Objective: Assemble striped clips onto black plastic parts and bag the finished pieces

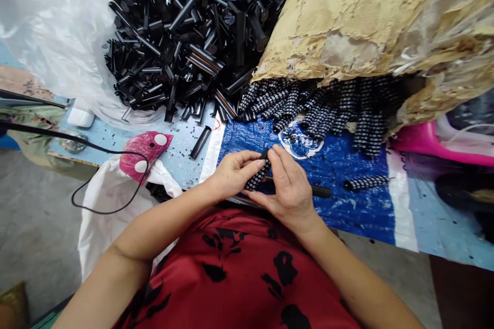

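Note:
A black-and-white patterned rod [255, 179] is held at a slant between both hands, close above the table edge. My left hand [236, 172] is closed on it, with the thumb along its upper part. My right hand [288, 182] pinches its black top end, and its lower fingers reach under the rod's bottom end. A dark bar [321, 192] lies on the blue sheet [332, 216], partly hidden behind my right hand. To the right rests a single patterned rod [366, 183]. Left of my hands lies one loose black tube [200, 142].
A big heap of black tubes [181, 25] fills the back beside clear plastic [57, 15]. Many patterned rods [324, 113] spill from a worn yellow sack [347, 20]. A pink container [459, 146] stands right. A white bag [100, 221] and black cable [96, 147] are left.

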Motion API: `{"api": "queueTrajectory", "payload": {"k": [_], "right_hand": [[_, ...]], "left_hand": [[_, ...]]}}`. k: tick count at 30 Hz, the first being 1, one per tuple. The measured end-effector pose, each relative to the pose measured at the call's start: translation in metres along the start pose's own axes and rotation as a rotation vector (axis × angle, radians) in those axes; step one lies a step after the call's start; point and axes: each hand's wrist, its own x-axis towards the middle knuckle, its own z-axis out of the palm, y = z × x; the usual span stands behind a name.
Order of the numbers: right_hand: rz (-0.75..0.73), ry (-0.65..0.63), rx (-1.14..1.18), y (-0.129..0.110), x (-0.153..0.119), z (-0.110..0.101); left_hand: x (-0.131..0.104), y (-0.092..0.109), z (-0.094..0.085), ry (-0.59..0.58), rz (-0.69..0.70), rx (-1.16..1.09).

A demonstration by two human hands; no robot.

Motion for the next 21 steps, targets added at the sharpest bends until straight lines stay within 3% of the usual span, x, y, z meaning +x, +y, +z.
{"api": "queueTrajectory", "payload": {"k": [2,4,6,8,11,14,19,21], "right_hand": [[0.031,-0.027,0.030,0.005,-0.006,0.001],[0.049,-0.106,-0.002,0.013,-0.014,-0.002],[0.043,-0.197,-0.078,0.021,-0.023,-0.008],[0.040,-0.227,-0.122,0.027,-0.028,-0.017],[0.109,-0.097,-0.089,0.031,-0.023,-0.028],[0.166,0.046,-0.035,0.031,-0.012,-0.030],[0.042,-0.193,-0.176,0.031,-0.005,-0.022],[0.021,-0.150,-0.143,0.027,-0.004,-0.024]], "left_hand": [[0.002,-0.006,-0.005,0.018,0.035,-0.016],[0.005,-0.008,-0.018,0.092,0.176,0.099],[0.007,-0.007,-0.036,0.195,0.351,0.359],[0.009,-0.002,-0.055,0.237,0.422,0.661],[0.011,0.008,-0.073,0.144,0.327,0.993],[0.013,0.014,-0.074,0.021,0.189,1.104],[0.019,0.018,-0.068,-0.021,0.065,1.058],[0.023,0.021,-0.069,-0.034,0.043,1.055]]}}
